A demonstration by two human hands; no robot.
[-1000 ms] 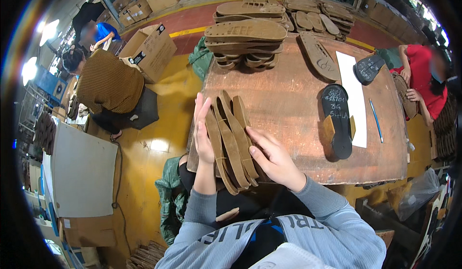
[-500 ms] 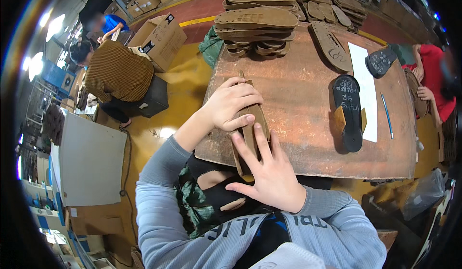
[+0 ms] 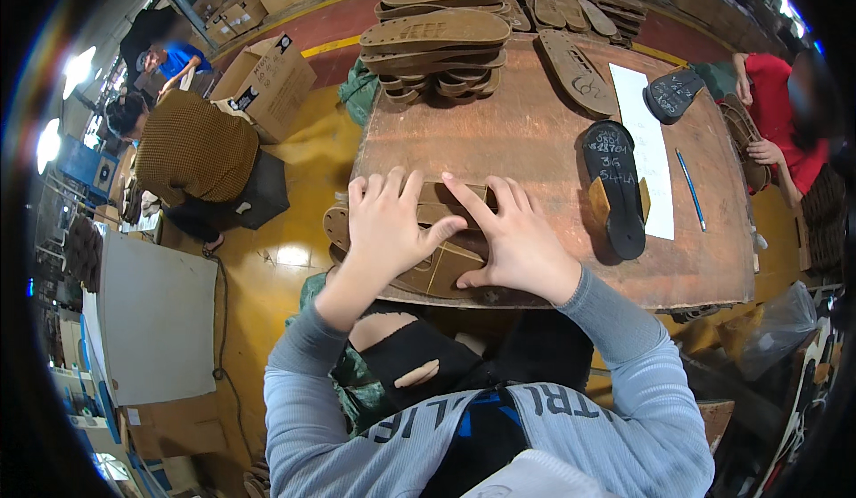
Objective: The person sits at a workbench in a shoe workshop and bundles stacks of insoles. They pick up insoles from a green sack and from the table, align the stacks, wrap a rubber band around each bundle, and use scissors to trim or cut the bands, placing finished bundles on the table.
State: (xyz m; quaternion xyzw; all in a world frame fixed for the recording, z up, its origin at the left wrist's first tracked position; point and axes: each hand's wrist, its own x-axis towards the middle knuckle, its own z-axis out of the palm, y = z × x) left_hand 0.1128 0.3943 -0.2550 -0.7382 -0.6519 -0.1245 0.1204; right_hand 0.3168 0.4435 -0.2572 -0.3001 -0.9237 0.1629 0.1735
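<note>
Brown sandal soles (image 3: pixel 437 273) lie flat and sideways at the table's near left edge, under both my hands. My left hand (image 3: pixel 388 226) rests across the left part of them, its fingers stretched forward and its thumb pointing right. On the right part my right hand (image 3: pixel 519 238) lies with fingers spread, thumb near the soles' front edge. A perforated sole end (image 3: pixel 336 227) sticks out left of my left hand. Thin pale lines cross the top surface between my thumbs. My palms and fingers hide much of the soles, so how many are there I cannot tell.
Stacked brown soles (image 3: pixel 432 39) stand at the table's far left. A single sole (image 3: pixel 578 74), white paper (image 3: pixel 655 204), a black sole-shaped template (image 3: pixel 615 177), a smaller black one (image 3: pixel 673 95) and a blue pencil (image 3: pixel 690 190) lie to the right. People sit on both sides.
The narrow brown pieces that pointed away from me under my hands now lie flat and sideways. My hands have moved apart, with the fingers spread over them. The view has shifted slightly.
</note>
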